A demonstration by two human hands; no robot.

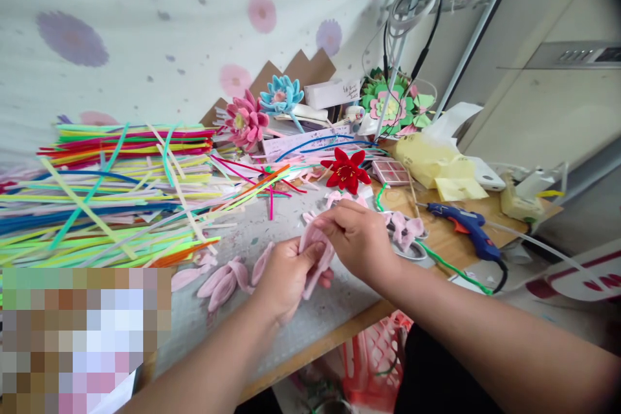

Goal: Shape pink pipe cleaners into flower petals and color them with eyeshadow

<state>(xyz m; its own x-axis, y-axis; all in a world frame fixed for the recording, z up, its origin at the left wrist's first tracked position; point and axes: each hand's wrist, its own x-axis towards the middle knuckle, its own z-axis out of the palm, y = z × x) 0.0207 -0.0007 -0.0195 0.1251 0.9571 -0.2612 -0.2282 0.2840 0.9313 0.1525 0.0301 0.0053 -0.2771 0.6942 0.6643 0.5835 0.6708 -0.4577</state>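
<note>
Between my two hands is a pale pink pipe-cleaner petal (312,240), bent into a long loop. My left hand (286,272) grips its lower part between thumb and fingers. My right hand (359,236) pinches its upper end, fingertips partly hidden. To the left, several finished-looking pink petals (226,283) lie on the grey mat (286,343). More pink pieces (406,228) rest on a roll or ring right of my hands. A red pipe-cleaner flower (346,171) sits just beyond them.
Bundles of coloured pipe cleaners (111,194) cover the left of the table. A blue glue gun (466,226) lies at right, its cord trailing. Pink (245,119) and blue (281,96) flowers stand at the back. A red basket (371,362) is below the table edge.
</note>
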